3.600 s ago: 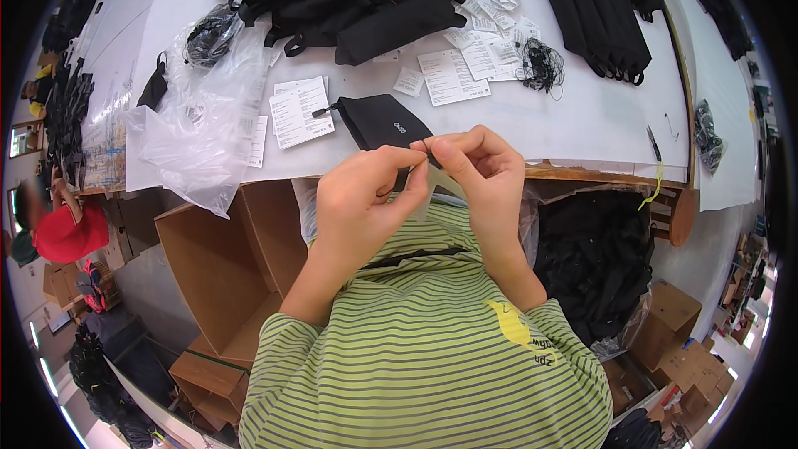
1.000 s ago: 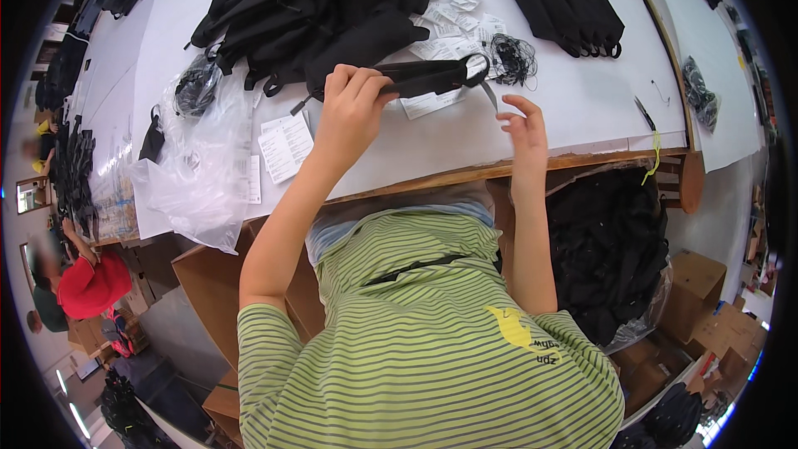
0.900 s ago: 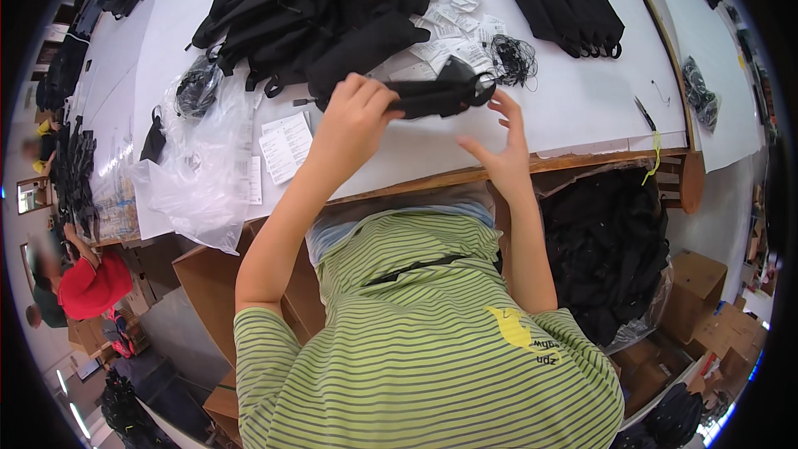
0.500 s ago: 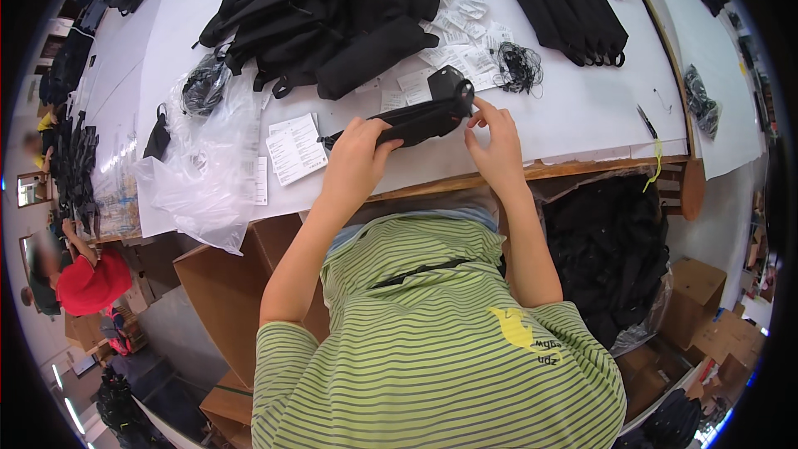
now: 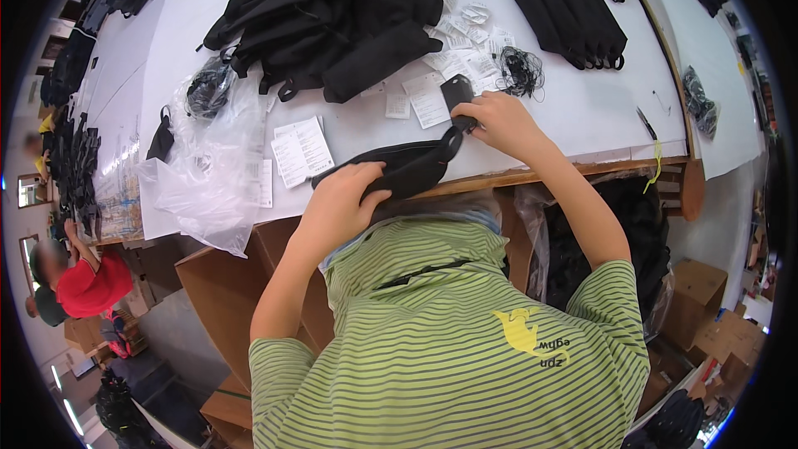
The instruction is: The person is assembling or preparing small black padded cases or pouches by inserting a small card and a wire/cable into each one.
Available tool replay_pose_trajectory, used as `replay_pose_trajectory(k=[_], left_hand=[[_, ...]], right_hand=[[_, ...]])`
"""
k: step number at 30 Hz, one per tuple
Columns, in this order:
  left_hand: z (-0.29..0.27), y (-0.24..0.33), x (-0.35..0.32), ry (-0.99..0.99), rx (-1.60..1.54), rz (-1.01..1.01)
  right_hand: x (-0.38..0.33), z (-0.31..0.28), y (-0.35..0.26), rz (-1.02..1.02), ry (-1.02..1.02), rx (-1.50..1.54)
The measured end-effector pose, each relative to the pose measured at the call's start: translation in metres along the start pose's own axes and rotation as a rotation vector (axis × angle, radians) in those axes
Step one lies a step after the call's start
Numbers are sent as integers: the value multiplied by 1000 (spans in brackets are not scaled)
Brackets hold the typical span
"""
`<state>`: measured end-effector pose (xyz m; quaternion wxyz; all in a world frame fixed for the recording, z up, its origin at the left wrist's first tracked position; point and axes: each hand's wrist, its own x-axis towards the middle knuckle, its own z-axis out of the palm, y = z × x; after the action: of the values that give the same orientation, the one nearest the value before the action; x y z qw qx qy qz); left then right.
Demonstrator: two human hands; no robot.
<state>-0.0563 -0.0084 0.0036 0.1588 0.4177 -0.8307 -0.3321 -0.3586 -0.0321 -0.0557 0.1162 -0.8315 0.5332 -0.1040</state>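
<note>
At white table (image 5: 582, 116), left fingers (image 5: 359, 172) clamp black pouch (image 5: 412, 171), right fingers (image 5: 475, 108) seemingly its loop (image 5: 451, 145); cartons (image 5: 218, 291) below.

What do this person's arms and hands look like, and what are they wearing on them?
The left hand and right hand are ungloved, with no watch or bracelet visible. The forearms are bare below short yellow-green sleeves with thin dark stripes.

Left hand (image 5: 339, 204) and right hand (image 5: 501, 123) apart, fingers (image 5: 472, 110) curled, elbows (image 5: 605, 241) bent.
</note>
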Motion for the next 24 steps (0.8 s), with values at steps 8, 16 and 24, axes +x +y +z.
replay_pose_trajectory(k=[8, 16, 24], left_hand=[[-12, 5, -23, -341, -65, -233], [-7, -1, -28, -312, -210, -198], [-8, 4, -28, -301, -221, -226]], right_hand=[[-18, -13, -17, 372, -5, 824], [-35, 9, -49, 443, 655, 1875], [-25, 16, -52, 514, 743, 1598]])
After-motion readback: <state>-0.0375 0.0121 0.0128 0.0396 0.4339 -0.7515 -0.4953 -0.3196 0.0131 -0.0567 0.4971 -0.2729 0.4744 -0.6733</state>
